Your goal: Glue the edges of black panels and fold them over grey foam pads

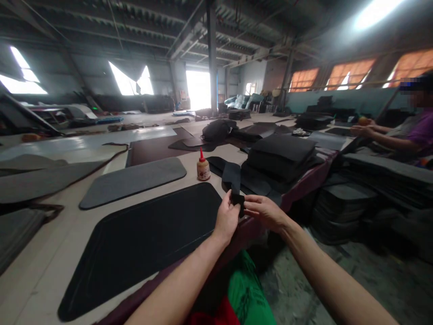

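On the worktop (61, 234), a large black panel (152, 230) with rounded corners lies at the left, its right end near the left hand (229, 217), and a bottle (203, 168) with a red tip stands upright just beyond that panel. The left hand grips a small black piece (238, 199) between thumb and fingers, the piece lying at its fingertips and reaching across to the right hand (265, 211), whose fingertips pinch its right edge, while a stack of dark sheets (282, 153) sits beyond the right hand.
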A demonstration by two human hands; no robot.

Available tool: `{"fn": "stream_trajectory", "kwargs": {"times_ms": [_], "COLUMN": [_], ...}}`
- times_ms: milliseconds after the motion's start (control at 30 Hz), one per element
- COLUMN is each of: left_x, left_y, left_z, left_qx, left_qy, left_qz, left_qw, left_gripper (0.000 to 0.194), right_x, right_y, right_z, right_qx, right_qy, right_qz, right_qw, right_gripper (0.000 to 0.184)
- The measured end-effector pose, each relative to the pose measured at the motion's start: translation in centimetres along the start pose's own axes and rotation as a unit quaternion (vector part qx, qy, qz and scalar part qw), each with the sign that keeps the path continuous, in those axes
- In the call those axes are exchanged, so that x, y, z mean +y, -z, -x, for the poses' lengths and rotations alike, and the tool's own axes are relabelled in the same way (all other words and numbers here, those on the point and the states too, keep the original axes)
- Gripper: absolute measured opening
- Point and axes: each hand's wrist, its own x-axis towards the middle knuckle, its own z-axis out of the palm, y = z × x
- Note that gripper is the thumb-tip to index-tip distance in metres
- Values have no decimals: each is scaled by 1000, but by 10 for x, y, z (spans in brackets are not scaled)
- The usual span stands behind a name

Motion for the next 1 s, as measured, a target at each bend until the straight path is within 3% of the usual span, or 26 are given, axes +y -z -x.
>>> {"fn": "stream_trajectory", "kwargs": {"times_ms": [400,1000], "left_x": [4,4], "left_y": [0,5], "left_z": [6,8], "left_qx": [-14,-34], "left_qy": [68,72], "left_qz": [139,135], "left_qw": [988,988], "left_gripper": [56,49], "right_x": [10,10], "right_y": [-5,-11], "right_z": [-10,-9], "right_qx": [12,29], "right_qy": [-14,-9], "right_qz": [-43,-21], "right_qw": [999,999], "right_gripper": [42,43]}}
